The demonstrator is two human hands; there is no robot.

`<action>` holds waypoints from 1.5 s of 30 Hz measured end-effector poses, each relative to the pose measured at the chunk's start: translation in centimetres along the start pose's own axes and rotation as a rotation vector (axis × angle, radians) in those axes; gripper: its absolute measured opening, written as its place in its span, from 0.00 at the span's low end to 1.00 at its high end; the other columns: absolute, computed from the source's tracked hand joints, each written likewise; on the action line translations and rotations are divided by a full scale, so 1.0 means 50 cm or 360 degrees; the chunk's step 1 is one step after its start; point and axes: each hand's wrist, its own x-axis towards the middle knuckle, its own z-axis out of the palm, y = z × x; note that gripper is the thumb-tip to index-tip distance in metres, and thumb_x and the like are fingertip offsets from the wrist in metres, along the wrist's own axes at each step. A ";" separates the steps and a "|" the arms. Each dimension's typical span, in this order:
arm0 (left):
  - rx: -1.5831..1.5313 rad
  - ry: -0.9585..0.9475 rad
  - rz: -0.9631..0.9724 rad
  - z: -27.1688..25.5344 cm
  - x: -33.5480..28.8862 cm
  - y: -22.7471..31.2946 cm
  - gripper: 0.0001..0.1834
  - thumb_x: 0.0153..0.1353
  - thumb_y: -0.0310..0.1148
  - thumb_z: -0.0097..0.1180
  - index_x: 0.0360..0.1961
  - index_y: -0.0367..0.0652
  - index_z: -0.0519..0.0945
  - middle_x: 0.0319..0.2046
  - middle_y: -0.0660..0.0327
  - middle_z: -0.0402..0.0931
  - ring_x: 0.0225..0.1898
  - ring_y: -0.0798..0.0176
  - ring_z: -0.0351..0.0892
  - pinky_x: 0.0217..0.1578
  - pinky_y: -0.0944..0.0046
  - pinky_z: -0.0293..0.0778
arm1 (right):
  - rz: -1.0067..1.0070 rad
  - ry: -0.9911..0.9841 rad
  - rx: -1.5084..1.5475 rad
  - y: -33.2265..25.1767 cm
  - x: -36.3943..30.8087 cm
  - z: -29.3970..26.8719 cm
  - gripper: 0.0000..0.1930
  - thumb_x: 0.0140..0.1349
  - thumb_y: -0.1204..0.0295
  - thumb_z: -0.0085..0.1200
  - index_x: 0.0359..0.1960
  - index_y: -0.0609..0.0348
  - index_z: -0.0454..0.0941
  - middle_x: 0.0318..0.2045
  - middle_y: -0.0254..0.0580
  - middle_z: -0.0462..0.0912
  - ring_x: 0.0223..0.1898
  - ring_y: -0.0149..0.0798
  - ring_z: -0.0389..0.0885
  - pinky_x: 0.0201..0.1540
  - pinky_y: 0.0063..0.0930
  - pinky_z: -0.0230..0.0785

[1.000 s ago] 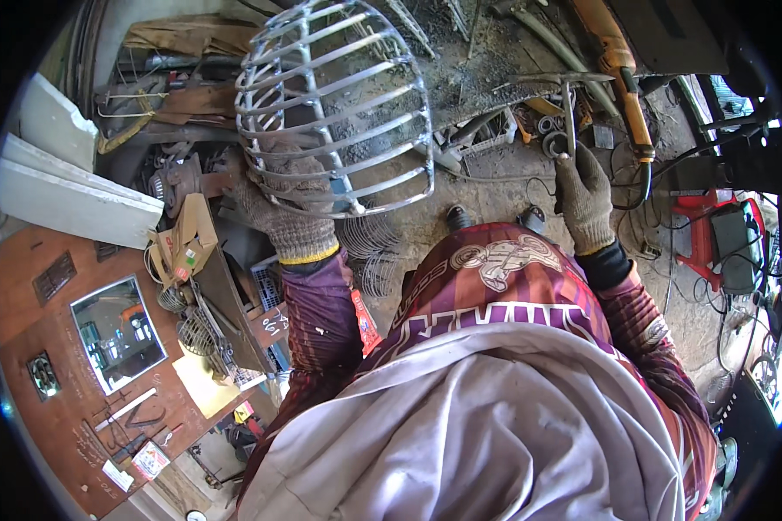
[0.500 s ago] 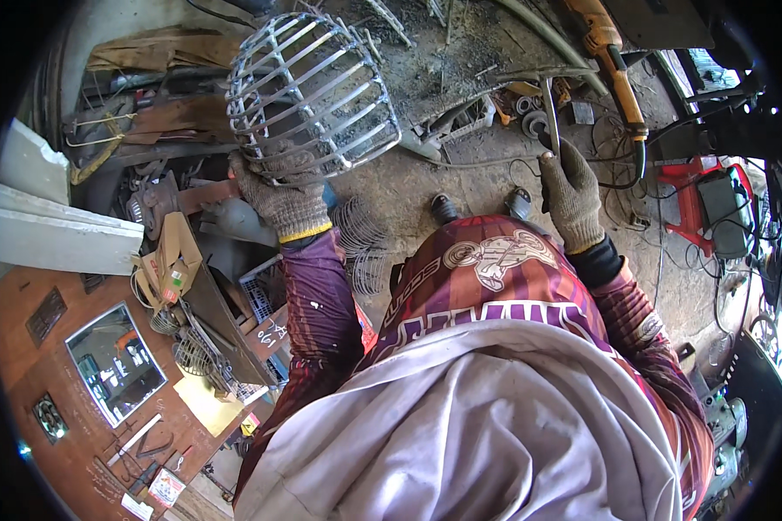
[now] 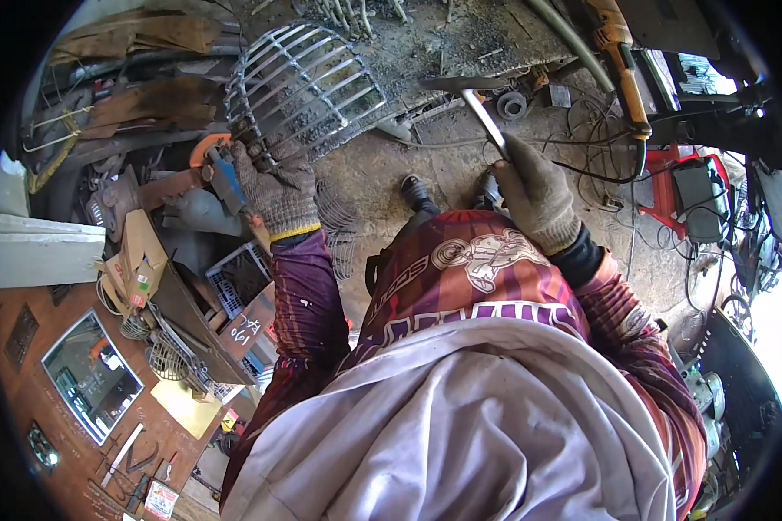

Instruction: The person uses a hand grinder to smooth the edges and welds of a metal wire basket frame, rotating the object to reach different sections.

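Note:
My left hand [image 3: 280,189], in a grey knit glove with a yellow cuff edge, is closed on the near end of a rounded cage of welded metal bars [image 3: 302,73]. The cage is tilted at the edge of a grimy work surface, its slats running crosswise. My right hand [image 3: 537,195], also gloved, grips the bare metal handle of a chipping hammer [image 3: 485,119]. The hammer's dark, narrow head lies to the right of the cage, apart from it. The glove hides the lower end of the handle.
The debris-strewn work surface [image 3: 417,74] spans the far side. An orange power tool [image 3: 619,61] lies at far right, above cables and a red-framed machine [image 3: 702,195]. To the left are a blue tool [image 3: 226,180], cardboard [image 3: 139,260] and a brown board [image 3: 39,356] bearing hand tools.
My right hand has moved left, bringing the hammer head nearer the cage. The cage is tilted differently in my left hand, and the whole view has shifted a little.

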 end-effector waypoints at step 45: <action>0.0184 0.0158 0.0012 0.029 -0.036 -0.019 0.16 0.71 0.35 0.53 0.57 0.42 0.75 0.48 0.56 0.82 0.46 0.57 0.84 0.44 0.57 0.85 | -0.0011 0.0058 -0.0762 -0.140 0.008 0.116 0.24 0.67 0.70 0.51 0.65 0.59 0.68 0.38 0.60 0.82 0.37 0.59 0.84 0.38 0.47 0.77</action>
